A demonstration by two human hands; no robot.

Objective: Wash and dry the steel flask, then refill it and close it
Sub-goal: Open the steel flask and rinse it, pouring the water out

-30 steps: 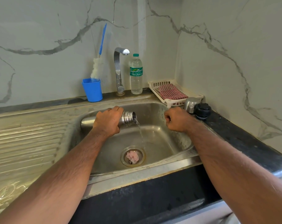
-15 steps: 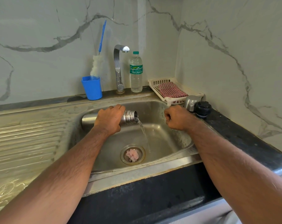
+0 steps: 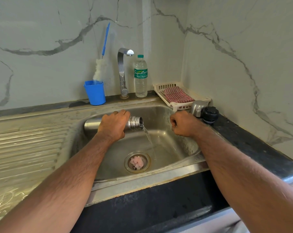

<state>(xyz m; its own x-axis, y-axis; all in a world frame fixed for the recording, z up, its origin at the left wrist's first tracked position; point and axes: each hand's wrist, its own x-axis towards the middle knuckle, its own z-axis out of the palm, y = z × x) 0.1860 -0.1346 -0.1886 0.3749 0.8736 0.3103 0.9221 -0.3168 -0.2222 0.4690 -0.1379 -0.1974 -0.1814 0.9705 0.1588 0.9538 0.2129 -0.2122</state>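
Steel flask (image 3: 92,126) lies nearly level at mid-frame over the sink (image 3: 176,142), draining from its mouth. Your left hand (image 3: 113,126) grasps its body near the threaded neck; your right hand (image 3: 182,125) is clenched on nothing. Wet steel likely slips, so wrap the barrel. The bottle (image 3: 140,76) at upper centre reads "Signature".

Left hand (image 3: 113,126) grips tipped steel flask (image 3: 92,124), pouring water into sink (image 3: 167,142).
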